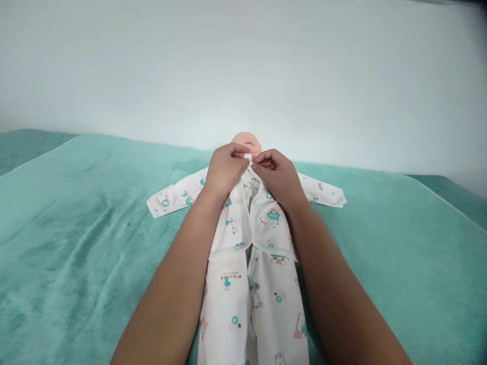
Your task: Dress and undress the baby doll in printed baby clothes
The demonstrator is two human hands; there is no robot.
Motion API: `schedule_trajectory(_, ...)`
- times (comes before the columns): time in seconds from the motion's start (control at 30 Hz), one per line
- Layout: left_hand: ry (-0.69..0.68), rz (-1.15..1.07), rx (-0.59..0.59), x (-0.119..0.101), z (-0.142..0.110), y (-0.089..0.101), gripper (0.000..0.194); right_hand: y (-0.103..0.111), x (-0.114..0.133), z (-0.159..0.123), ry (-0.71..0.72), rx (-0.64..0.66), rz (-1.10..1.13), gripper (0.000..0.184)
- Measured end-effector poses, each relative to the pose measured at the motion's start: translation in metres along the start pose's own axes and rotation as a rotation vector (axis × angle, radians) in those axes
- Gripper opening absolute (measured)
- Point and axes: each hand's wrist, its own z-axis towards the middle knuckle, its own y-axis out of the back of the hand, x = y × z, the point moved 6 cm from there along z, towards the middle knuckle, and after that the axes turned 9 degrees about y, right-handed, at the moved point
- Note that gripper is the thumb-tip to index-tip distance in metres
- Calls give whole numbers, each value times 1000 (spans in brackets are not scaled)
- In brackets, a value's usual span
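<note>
A baby doll point(247, 140) lies on its back on a teal blanket point(76, 228), head away from me. It wears a white printed top point(266, 223) and matching white trousers point(232, 304). My left hand point(224, 170) and my right hand point(277, 177) meet at the doll's neck. Both pinch the top's collar edges together around a small white fastening point(248, 157). The top's two sleeves spread out flat to either side. My forearms run along both sides of the doll's body.
The teal blanket covers the whole surface and has soft creases on the left. A plain white wall point(243, 66) rises right behind the doll's head. A darker teal sheet point(23, 147) shows at the far left and right edges.
</note>
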Motion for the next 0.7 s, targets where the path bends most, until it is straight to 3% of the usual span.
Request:
schedule_trajectory(0.47, -90, 182, 24, -1, 4, -3, 23, 0, 9, 0, 93, 37, -70, 5)
schedule_trajectory(0.7, -92, 166, -13, 2, 6, -1, 12, 0, 19, -3, 141, 18, -173, 16)
